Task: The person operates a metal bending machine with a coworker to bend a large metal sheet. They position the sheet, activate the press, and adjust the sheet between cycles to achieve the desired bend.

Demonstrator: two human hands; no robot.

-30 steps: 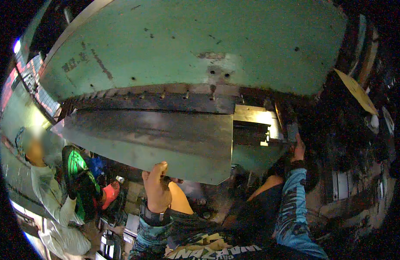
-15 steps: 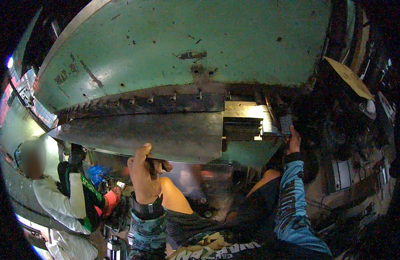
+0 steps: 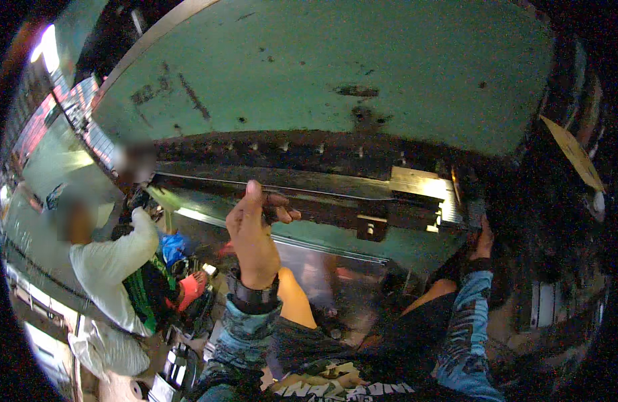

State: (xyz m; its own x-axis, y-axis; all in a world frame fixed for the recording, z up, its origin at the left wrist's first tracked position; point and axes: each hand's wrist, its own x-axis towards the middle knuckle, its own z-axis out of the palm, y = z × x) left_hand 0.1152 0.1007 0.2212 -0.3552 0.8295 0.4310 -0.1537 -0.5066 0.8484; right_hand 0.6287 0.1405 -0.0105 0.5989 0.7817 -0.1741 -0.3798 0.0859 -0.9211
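Now, in the head view, the metal sheet (image 3: 322,193) is seen nearly edge-on, a thin bright line running from left of centre to the middle right of the frame, below the green panel (image 3: 403,80). Half a second earlier its broad grey face filled that stretch. The left hand (image 3: 254,244), at the centre of the frame, sits higher than before, thumb upright with its tip at the sheet's edge, the other fingers curled to the right below that line; whether they pinch the sheet cannot be told. The right hand (image 3: 482,242), at the middle right, remains beside a dark block (image 3: 468,214); its fingers are too dim to tell whether they are spread or pressed together. A small bracket (image 3: 371,228), uncovered since the earlier frame, shows right of centre. At the left, a co-worker's white sleeve (image 3: 111,268) now reaches up toward the sheet's left end.

Counted: one sheet, two hands of the wearer, one green panel with at least five bolts (image 3: 322,149) in a row beneath it, one bracket, one lit yellowish plate (image 3: 416,179) at the middle right, one yellow board (image 3: 572,155) at the upper right, one blue bundle (image 3: 173,248) at the lower left.
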